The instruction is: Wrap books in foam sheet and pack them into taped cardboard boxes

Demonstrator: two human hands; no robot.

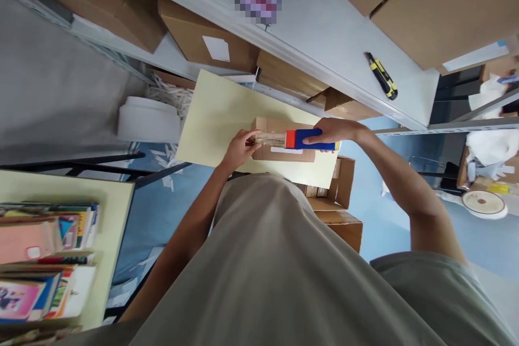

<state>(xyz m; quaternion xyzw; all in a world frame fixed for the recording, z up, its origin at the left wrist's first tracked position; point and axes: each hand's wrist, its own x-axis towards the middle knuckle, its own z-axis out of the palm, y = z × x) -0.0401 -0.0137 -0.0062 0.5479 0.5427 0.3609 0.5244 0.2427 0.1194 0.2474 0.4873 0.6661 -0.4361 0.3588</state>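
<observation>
A small cardboard box (267,124) lies on a pale yellow tabletop (227,102) in front of me. My right hand (334,131) is wrapped round a blue and red tape dispenser (300,139) over the right part of the box. From its red end a strip of clear packing tape (271,139) runs left along the box. At the box's left edge, my left hand (240,148) has thumb and fingers curled in by the tape's end. A white label (286,150) shows partly beneath the dispenser.
Above the table runs a grey shelf with a yellow and black utility knife (381,75) and large cartons (450,11). Books (44,259) stand on another table at left. Open boxes (338,197) sit below the right end; a white bin (148,119) stands behind.
</observation>
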